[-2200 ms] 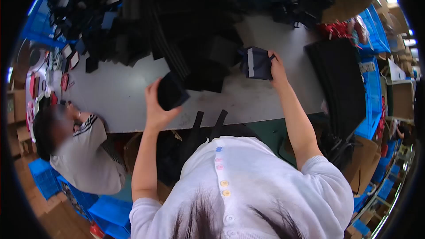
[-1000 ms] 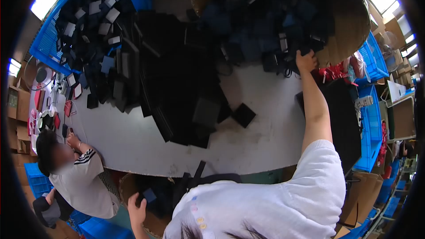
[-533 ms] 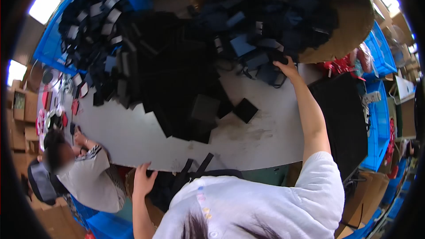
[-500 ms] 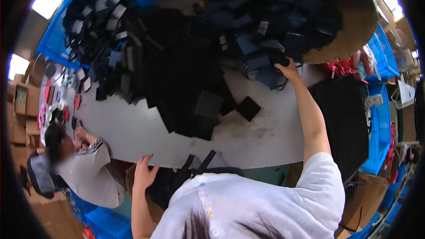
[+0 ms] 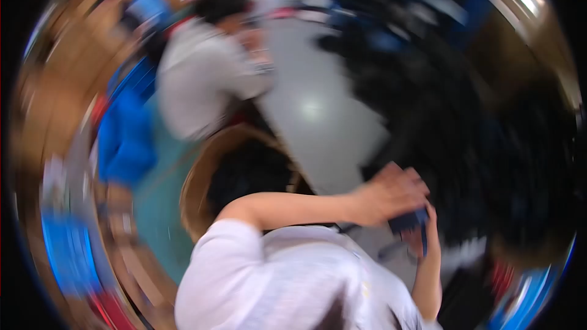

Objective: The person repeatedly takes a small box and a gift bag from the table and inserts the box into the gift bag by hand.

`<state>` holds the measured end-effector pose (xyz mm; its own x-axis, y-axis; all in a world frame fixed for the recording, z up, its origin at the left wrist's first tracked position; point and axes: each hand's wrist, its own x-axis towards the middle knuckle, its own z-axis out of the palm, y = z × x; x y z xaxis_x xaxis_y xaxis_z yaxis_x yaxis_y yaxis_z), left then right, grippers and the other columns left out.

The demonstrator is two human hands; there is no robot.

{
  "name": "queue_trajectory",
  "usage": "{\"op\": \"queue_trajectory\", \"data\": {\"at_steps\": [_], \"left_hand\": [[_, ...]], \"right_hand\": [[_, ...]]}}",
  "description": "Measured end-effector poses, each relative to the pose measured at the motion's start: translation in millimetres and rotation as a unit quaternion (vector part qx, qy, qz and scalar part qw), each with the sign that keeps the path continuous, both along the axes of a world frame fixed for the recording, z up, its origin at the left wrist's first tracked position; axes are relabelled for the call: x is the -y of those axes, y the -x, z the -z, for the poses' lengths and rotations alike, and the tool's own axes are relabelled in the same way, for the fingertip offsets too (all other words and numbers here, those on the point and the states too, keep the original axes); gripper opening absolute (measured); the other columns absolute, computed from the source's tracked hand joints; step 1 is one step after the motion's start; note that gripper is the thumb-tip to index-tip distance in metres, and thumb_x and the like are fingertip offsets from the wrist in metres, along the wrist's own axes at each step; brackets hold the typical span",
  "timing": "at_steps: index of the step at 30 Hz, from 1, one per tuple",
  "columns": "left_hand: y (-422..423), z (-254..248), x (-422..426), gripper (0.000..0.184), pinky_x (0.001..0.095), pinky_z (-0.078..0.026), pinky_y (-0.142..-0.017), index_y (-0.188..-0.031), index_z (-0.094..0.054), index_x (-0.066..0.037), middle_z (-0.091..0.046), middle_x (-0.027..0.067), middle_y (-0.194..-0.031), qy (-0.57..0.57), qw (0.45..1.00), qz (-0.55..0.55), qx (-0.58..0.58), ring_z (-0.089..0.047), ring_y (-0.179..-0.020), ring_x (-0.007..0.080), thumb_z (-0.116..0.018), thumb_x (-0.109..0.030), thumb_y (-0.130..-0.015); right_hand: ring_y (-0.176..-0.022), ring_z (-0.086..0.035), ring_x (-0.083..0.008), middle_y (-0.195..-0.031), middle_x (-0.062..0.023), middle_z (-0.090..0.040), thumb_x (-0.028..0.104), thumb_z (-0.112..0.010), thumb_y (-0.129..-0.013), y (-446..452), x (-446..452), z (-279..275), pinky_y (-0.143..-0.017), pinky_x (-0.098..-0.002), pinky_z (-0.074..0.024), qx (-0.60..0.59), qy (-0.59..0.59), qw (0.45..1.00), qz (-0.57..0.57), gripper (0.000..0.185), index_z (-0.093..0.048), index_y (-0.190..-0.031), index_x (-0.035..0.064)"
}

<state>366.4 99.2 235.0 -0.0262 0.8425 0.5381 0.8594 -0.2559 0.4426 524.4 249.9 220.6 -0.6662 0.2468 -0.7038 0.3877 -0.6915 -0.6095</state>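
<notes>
The view is smeared by motion. My left hand point(image 5: 391, 195) reaches across to the right, over a small dark blue box point(image 5: 408, 221), its fingers bent at the box's top. My right hand point(image 5: 426, 235) holds the same box from its right side, with a dark strap or flap hanging by the fingers. Both hands are above the grey table point(image 5: 312, 107), close to a big heap of black pieces point(image 5: 428, 116). Whether the left fingers grip the box or only touch it is blurred.
A co-worker in a light shirt point(image 5: 199, 79) sits at the table's edge. A round brown container point(image 5: 194, 198) with dark items stands beside my left arm. Blue crates point(image 5: 125, 137) are on the floor at the left. Dark items lie at the upper right.
The view has swung left. My right hand has drawn back from the dark blue pile with a box, and my left hand has come from the table edge to meet it.
</notes>
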Motion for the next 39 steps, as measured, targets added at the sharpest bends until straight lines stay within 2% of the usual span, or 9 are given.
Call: {"op": "queue_trajectory", "data": {"at_steps": [7,12,20,28,31,34,35,38,39], "left_hand": [[-8,73,94,0.116,0.0618,-0.015,-0.106,-0.143,-0.028,-0.007,-0.036,0.0216,-0.131,-0.112,0.961,-0.252,0.031,-0.032,-0.128,0.0425,-0.08,-0.045,-0.047],[-22,100,145,0.121,0.0467,-0.03,-0.101,-0.143,-0.017,-0.001,-0.04,0.0196,-0.121,-0.136,0.817,-0.513,0.223,-0.041,-0.114,0.0378,-0.081,-0.04,-0.049],[-41,81,203,0.117,0.0434,-0.033,-0.097,-0.147,-0.01,-0.007,-0.044,0.0171,-0.117,-0.13,0.697,-0.644,0.289,-0.043,-0.11,0.035,-0.08,-0.022,-0.054],[-33,95,189,0.118,0.0409,-0.036,-0.091,-0.147,-0.011,-0.006,-0.042,0.0182,-0.115,-0.126,0.763,-0.598,0.211,-0.044,-0.105,0.0346,-0.078,-0.024,-0.052],[-35,88,193,0.119,0.0412,-0.035,-0.091,-0.148,-0.01,-0.006,-0.041,0.0185,-0.115,-0.104,0.756,-0.603,0.234,-0.043,-0.106,0.0344,-0.078,-0.025,-0.053],[-35,85,199,0.12,0.0425,-0.034,-0.093,-0.149,-0.007,-0.007,-0.04,0.019,-0.118,-0.051,0.752,-0.601,0.264,-0.041,-0.108,0.0342,-0.077,-0.026,-0.053],[-35,84,201,0.12,0.0425,-0.034,-0.093,-0.149,-0.007,-0.007,-0.04,0.019,-0.118,-0.048,0.753,-0.602,0.262,-0.041,-0.108,0.0342,-0.077,-0.026,-0.053],[-35,86,200,0.124,0.0443,-0.032,-0.094,-0.149,-0.003,-0.009,-0.039,0.0192,-0.121,0.007,0.758,-0.592,0.274,-0.04,-0.111,0.0345,-0.077,-0.028,-0.052],[-34,88,200,0.124,0.0443,-0.032,-0.094,-0.149,-0.003,-0.009,-0.039,0.0192,-0.121,0.009,0.758,-0.592,0.273,-0.04,-0.111,0.0345,-0.077,-0.028,-0.052]], "right_hand": [[-0.078,-0.062,-0.0184,-0.089,-0.0077,-0.065,0.048,-0.052,-0.088,41,-89,58,-0.067,-0.0323,-0.0517,0.008,-0.107,0.908,-0.405,0.049,-0.057,-0.114,0.0071],[-0.073,-0.062,-0.0236,-0.084,-0.014,-0.065,0.036,-0.054,-0.091,192,28,57,-0.067,-0.0336,-0.0521,-0.069,-0.134,0.803,-0.577,0.045,-0.055,-0.114,-0.0024],[-0.068,-0.057,-0.0221,-0.083,-0.0139,-0.063,0.027,-0.058,-0.092,195,179,21,-0.062,-0.0309,-0.0458,-0.131,-0.154,0.786,-0.584,0.042,-0.054,-0.118,-0.0049],[-0.062,-0.044,-0.009,-0.09,-0.0018,-0.058,0.027,-0.06,-0.088,209,183,31,-0.05,-0.0222,-0.0304,-0.14,-0.175,0.853,-0.472,0.044,-0.055,-0.127,0.0067],[-0.106,-0.053,-0.0295,-0.119,-0.0191,-0.052,-0.006,-0.045,-0.085,209,183,35,-0.086,-0.0347,-0.0472,-0.379,-0.194,0.72,-0.548,0.033,-0.056,-0.116,-0.0064],[-0.121,-0.044,-0.0308,-0.134,-0.0171,-0.043,-0.013,-0.039,-0.079,206,201,21,-0.101,-0.0409,-0.0387,-0.236,-0.168,0.772,-0.566,0.056,-0.041,-0.134,0.001],[-0.121,-0.044,-0.0308,-0.134,-0.0171,-0.043,-0.013,-0.039,-0.079,211,202,31,-0.101,-0.0409,-0.0387,-0.238,-0.165,0.773,-0.565,0.056,-0.041,-0.134,0.001],[-0.085,-0.062,-0.014,-0.097,0.0002,-0.065,0.06,-0.047,-0.086,234,204,88,-0.07,-0.0278,-0.0476,-0.343,-0.399,0.69,-0.498,0.053,-0.055,-0.122,0.0207],[-0.085,-0.062,-0.014,-0.097,0.0002,-0.065,0.06,-0.047,-0.086,227,208,74,-0.07,-0.0278,-0.0476,-0.343,-0.397,0.691,-0.497,0.053,-0.055,-0.122,0.0207]]}}
